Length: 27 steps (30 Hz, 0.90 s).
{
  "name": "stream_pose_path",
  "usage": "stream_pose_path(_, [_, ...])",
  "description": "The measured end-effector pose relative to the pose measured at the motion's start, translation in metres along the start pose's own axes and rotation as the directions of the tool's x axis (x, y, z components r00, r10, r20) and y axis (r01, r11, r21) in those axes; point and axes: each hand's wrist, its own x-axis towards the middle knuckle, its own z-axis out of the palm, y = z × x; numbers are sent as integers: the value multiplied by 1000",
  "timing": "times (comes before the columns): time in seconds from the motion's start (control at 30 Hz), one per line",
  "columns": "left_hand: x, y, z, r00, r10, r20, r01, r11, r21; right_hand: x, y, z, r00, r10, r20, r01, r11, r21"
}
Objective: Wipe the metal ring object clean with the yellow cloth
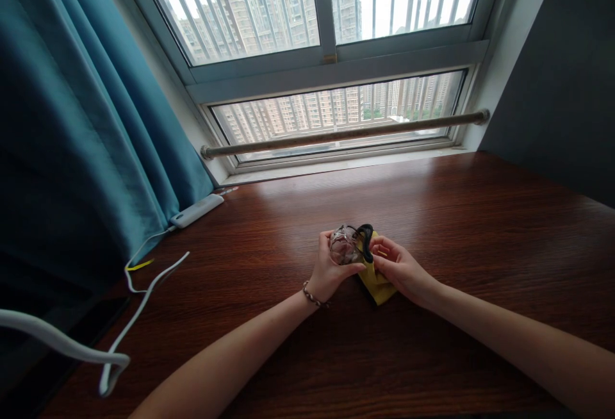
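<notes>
i'm gripping the clear glasses (344,245) in my left hand (329,271), fingers wrapped round a lens, just above the bench (432,214). my right hand (401,270) is pinching a yellow cloth (377,284) against them. farther off, a white power strip (196,211) is lying by the teal curtain (86,118).

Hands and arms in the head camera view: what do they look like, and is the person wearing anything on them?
Both forearms are bare, with no sleeves reaching into view. The left hand has a beaded bracelet of small brown and pale beads around the wrist. The right hand shows no bracelet, watch or glove, and no rings can be made out on either hand.
</notes>
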Motion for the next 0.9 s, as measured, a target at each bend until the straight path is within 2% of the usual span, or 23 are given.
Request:
stream_pose_path(0.2, [-2,9,-7,1000,-10,-23,15,966,257,-1,-1,1,998,-48,42,56,978,-199])
stream_pose_path(0.33, [-4,14,-8,998,7,68,-31,938,345,-3,-6,7,988,-91,122,113,976,-185])
stream_pose_path(0.43, [-6,14,-8,995,25,101,-61,925,375,-3,-8,10,985,-105,138,131,973,-191])
stream_pose_path(0.73, [-8,16,-9,981,48,187,-124,899,419,-3,-2,7,993,-115,37,120,961,-249])
stream_pose_path(0.9, [-13,19,-7,950,109,293,-230,878,419,0,1,2,989,-108,-103,84,973,-216])
